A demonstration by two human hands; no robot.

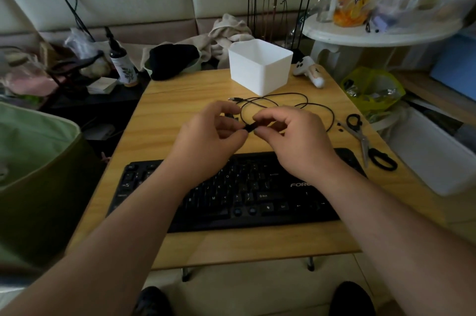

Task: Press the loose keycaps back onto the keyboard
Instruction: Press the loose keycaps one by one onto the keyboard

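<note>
A black keyboard [247, 194] lies on the low wooden table [180, 94], partly under my forearms. Two round bare switch stems show in its bottom row near the space bar. Both hands hover just beyond the keyboard's far edge. My right hand [291, 135] pinches a small black piece [251, 127] between thumb and forefinger; it looks like a keycap or a cable plug, I cannot tell which. My left hand [211, 135] has curled fingers meeting the same piece from the left. Another small dark item [230, 116] lies on the table behind my left fingers.
A black cable [283, 99] loops on the table behind my hands. A white plastic bin [260, 65] stands at the back. Black-handled scissors [365, 143] lie at the right edge, a white controller [309, 70] at the back right. Clutter surrounds the table.
</note>
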